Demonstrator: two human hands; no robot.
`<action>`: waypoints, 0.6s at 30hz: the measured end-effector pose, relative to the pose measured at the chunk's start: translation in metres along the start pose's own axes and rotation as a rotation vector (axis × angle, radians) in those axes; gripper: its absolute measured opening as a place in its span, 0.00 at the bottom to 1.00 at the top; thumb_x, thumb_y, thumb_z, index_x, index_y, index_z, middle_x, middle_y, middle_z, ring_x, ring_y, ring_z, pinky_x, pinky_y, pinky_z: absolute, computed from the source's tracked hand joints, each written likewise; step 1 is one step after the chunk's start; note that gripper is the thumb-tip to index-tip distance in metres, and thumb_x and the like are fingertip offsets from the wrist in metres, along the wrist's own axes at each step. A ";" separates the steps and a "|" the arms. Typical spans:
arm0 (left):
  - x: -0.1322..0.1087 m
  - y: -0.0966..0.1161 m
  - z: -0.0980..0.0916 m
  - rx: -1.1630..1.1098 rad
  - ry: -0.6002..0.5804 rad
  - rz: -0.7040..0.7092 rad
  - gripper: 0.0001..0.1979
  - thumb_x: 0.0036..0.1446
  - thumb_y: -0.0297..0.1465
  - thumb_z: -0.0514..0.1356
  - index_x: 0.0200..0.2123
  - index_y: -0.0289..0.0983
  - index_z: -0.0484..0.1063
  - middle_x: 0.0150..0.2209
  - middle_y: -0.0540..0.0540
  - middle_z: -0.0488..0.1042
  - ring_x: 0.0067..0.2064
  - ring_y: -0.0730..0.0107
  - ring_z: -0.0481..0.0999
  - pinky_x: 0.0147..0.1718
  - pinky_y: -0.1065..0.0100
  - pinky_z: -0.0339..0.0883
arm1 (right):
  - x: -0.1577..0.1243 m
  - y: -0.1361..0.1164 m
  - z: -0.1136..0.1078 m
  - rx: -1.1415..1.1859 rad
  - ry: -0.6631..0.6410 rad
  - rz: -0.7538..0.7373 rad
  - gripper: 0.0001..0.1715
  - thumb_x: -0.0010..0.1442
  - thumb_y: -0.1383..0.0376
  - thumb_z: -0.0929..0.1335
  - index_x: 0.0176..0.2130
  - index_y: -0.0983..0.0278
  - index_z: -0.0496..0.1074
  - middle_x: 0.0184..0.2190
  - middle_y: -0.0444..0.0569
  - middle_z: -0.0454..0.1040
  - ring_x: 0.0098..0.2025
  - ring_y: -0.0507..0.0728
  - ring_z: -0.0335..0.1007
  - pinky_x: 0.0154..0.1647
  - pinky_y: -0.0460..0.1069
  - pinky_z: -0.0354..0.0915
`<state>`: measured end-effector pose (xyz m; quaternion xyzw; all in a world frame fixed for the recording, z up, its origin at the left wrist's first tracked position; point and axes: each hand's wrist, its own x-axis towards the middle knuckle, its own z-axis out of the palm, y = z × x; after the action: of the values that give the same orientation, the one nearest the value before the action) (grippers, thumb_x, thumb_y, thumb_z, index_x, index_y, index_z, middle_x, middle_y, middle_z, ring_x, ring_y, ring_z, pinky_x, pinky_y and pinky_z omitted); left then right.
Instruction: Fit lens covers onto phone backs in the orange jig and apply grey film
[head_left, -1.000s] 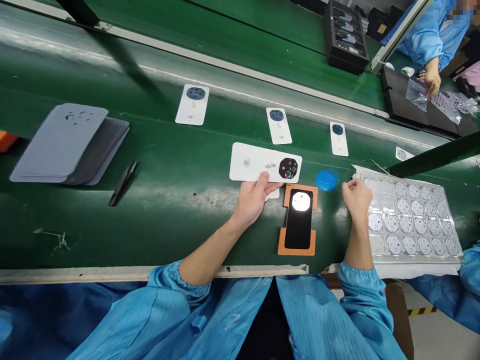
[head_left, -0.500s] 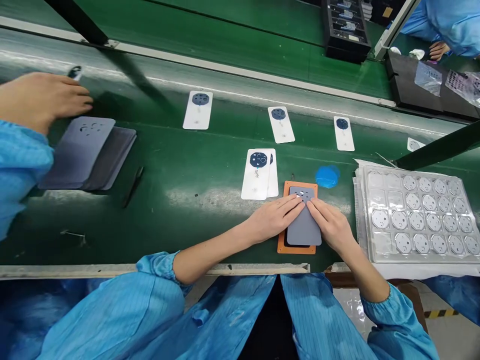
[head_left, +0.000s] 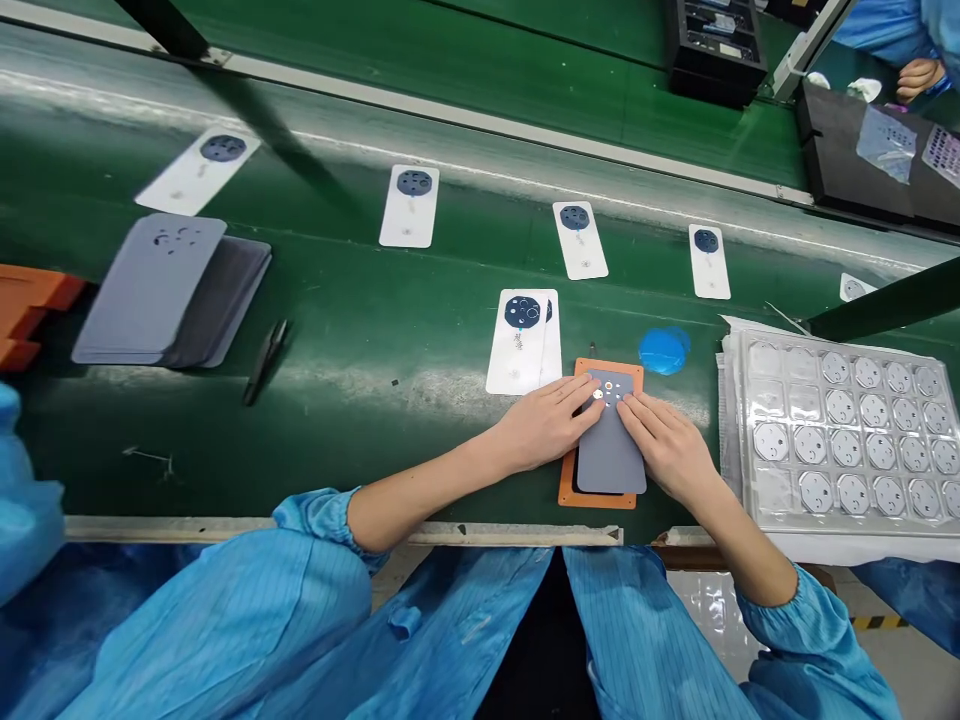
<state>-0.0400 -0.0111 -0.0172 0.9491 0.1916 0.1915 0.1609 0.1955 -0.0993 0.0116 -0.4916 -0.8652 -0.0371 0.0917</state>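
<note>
A grey phone-back sheet [head_left: 613, 450] with small holes at its top lies over an orange frame [head_left: 568, 497], slightly askew, so the frame shows at the top, left and lower edges. At the sheet's upper left edge my left hand [head_left: 546, 423] grips with its fingers together. My right hand [head_left: 670, 443] holds the upper right edge, its fingertips close to the holes. Whatever lies under the sheet is mostly hidden; a dark edge shows at the lower left. Just beyond my left hand are two overlapping white phone-back panels [head_left: 514, 350] with dark round camera areas.
A clear tray [head_left: 780, 505] of round pieces stands at right, near a blue round patch [head_left: 664, 351]. To the left are stacked grey sheets [head_left: 139, 290], black tweezers [head_left: 265, 362] and an orange block [head_left: 30, 300]. White panels [head_left: 409, 215] line the far side. A co-worker's sleeve [head_left: 26, 500] enters at left.
The co-worker's hand at left has withdrawn, leaving a white panel and the orange block in sight. My fingers have shifted slightly on the grey sheet, exposing more of its holes. The view has moved slightly.
</note>
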 end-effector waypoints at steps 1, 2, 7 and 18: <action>0.000 -0.001 0.000 0.008 -0.012 0.005 0.16 0.68 0.24 0.51 0.55 0.31 0.71 0.62 0.27 0.69 0.66 0.46 0.68 0.63 0.45 0.65 | 0.001 -0.001 0.001 -0.012 -0.012 0.001 0.24 0.69 0.74 0.59 0.61 0.69 0.70 0.60 0.61 0.73 0.62 0.65 0.71 0.63 0.60 0.69; 0.000 -0.002 0.001 0.001 -0.014 0.008 0.16 0.67 0.24 0.52 0.55 0.31 0.71 0.64 0.27 0.67 0.67 0.46 0.66 0.65 0.45 0.63 | 0.003 -0.002 0.001 -0.020 -0.028 0.002 0.25 0.69 0.74 0.59 0.62 0.71 0.69 0.61 0.62 0.72 0.63 0.66 0.69 0.64 0.61 0.68; -0.004 -0.002 0.002 0.021 -0.022 0.009 0.18 0.65 0.24 0.55 0.56 0.32 0.70 0.67 0.29 0.63 0.70 0.47 0.61 0.68 0.46 0.56 | 0.005 -0.011 0.004 -0.042 -0.104 0.021 0.29 0.69 0.73 0.57 0.66 0.78 0.61 0.66 0.68 0.64 0.70 0.69 0.59 0.69 0.64 0.62; -0.008 0.013 -0.009 0.284 -0.165 0.031 0.24 0.62 0.26 0.58 0.62 0.27 0.66 0.66 0.24 0.62 0.69 0.41 0.62 0.67 0.44 0.57 | 0.009 -0.010 -0.001 -0.072 -0.192 -0.045 0.30 0.68 0.72 0.58 0.66 0.82 0.59 0.66 0.73 0.63 0.69 0.71 0.58 0.70 0.64 0.59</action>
<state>-0.0461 -0.0239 -0.0070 0.9776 0.1883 0.0865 0.0372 0.1828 -0.0967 0.0148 -0.4765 -0.8788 -0.0229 -0.0101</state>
